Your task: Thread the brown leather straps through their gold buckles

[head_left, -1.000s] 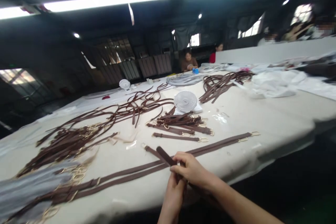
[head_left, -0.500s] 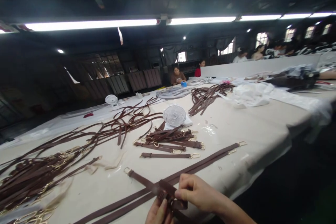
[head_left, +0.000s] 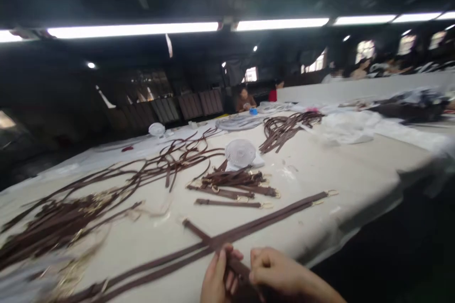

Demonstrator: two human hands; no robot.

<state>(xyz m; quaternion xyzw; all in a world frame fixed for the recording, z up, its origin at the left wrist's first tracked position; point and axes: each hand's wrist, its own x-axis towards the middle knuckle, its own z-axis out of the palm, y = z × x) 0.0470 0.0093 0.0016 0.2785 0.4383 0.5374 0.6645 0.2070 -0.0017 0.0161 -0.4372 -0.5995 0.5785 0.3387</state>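
Observation:
Fingers of my left hand (head_left: 218, 274) are wrapped round a brown strap (head_left: 239, 269) at the bottom centre. Beside it on the right, my right hand (head_left: 275, 269) is closed, its thumb and fingers pinching the same strap. One end of a strap with a metal ring (head_left: 196, 231) sticks out up and left of my left hand. Two long brown straps (head_left: 270, 220) lie side by side across the table behind my hands. Farther back, a short strap (head_left: 229, 203) rests in front of a pile of short straps (head_left: 234, 179) with gold-coloured rings. Motion blurs the strap details between my hands.
A white fan (head_left: 240, 153) stands behind the pile. Long thin straps (head_left: 177, 158) and a heap of straps with metal fittings (head_left: 60, 222) lie left. More straps (head_left: 284, 130) and white sheeting (head_left: 350, 125) lie farther back. A seated person (head_left: 245, 100) is across the table.
The view has shifted slightly. My left hand has moved up along the strap, and the folded strap part between my hands now sits lower. My right hand has moved slightly right.

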